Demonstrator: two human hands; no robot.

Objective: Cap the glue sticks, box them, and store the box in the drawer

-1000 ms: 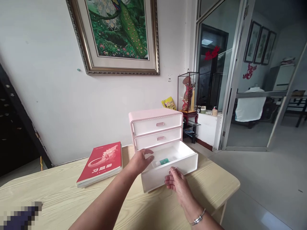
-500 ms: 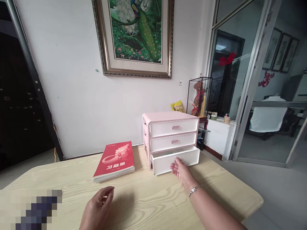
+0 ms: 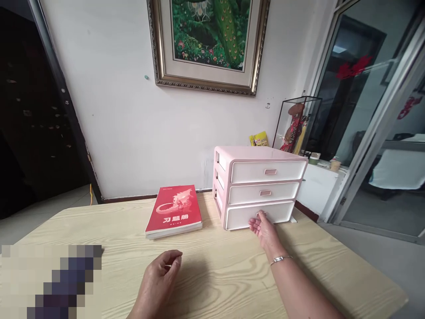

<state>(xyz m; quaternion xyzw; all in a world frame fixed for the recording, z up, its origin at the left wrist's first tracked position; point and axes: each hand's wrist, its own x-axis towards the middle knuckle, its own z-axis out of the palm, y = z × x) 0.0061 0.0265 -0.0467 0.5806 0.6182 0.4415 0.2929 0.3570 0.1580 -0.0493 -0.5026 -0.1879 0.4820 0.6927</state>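
Pushed the bottom drawer point(image 3: 241, 218) inward since half a second ago, from partly open to flush or nearly flush with its frame. Hold the left hand point(image 3: 159, 279) at or just above the wooden table point(image 3: 232, 279), fingers curled narrow toward the thumb; cannot tell whether grasping something. Reach farther forward with the right hand point(image 3: 266, 230), a silver bracelet point(image 3: 280, 260) around that wrist, touching the drawer front at its pink handle, with fingers half curled below; cannot tell whether gripping or merely pressing. See a thick red book point(image 3: 174, 212) lying flat near the left side of the pink drawer unit point(image 3: 255, 153), both upper drawers closed. Past the unit, make out a yellow packet point(image 3: 260, 139), then a glass display case point(image 3: 295, 128) around a figure. Find a gold-framed picture point(image 3: 212, 42) on the wall point(image 3: 116, 133) above.
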